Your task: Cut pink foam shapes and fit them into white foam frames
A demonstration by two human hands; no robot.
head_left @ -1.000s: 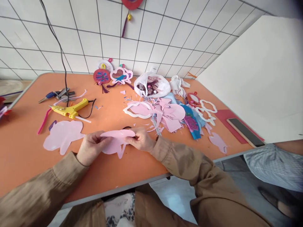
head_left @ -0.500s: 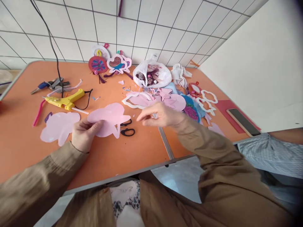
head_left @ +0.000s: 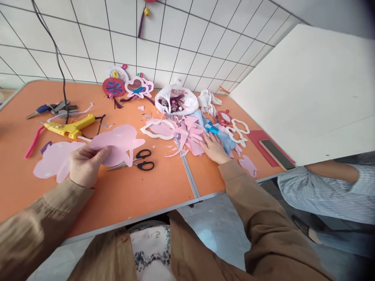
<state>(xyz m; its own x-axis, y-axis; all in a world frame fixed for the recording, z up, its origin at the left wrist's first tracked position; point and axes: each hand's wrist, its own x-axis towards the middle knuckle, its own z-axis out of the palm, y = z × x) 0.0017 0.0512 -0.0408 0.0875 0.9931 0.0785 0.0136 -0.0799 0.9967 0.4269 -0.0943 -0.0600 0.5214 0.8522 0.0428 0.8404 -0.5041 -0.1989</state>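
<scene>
My left hand (head_left: pixel 83 164) pinches a pink cut-out shape (head_left: pixel 118 143) and holds it just above the orange table (head_left: pixel 123 195). A second pink cut-out (head_left: pixel 52 159) lies flat to its left. Black-handled scissors (head_left: pixel 140 160) rest on the table right beside the held piece. My right hand (head_left: pixel 213 147) reaches into the heap of pink and blue scraps (head_left: pixel 190 132), fingers stretched flat on a blue sheet (head_left: pixel 225 140). A white cloud-shaped frame (head_left: pixel 156 130) lies at the heap's left edge.
A yellow glue gun (head_left: pixel 68 127) with its cord, pliers (head_left: pixel 48 108) and a pink strip lie at the left. Finished ornaments (head_left: pixel 125 86) lean on the tiled wall, beside a plastic bag (head_left: pixel 175 100). A phone (head_left: pixel 277 154) and another person's arm (head_left: pixel 331 171) are at the right.
My right hand let go of the pink cut-out, left the scissors on the table and moved right into the scrap heap. My left hand kept the cut-out and drifted left.
</scene>
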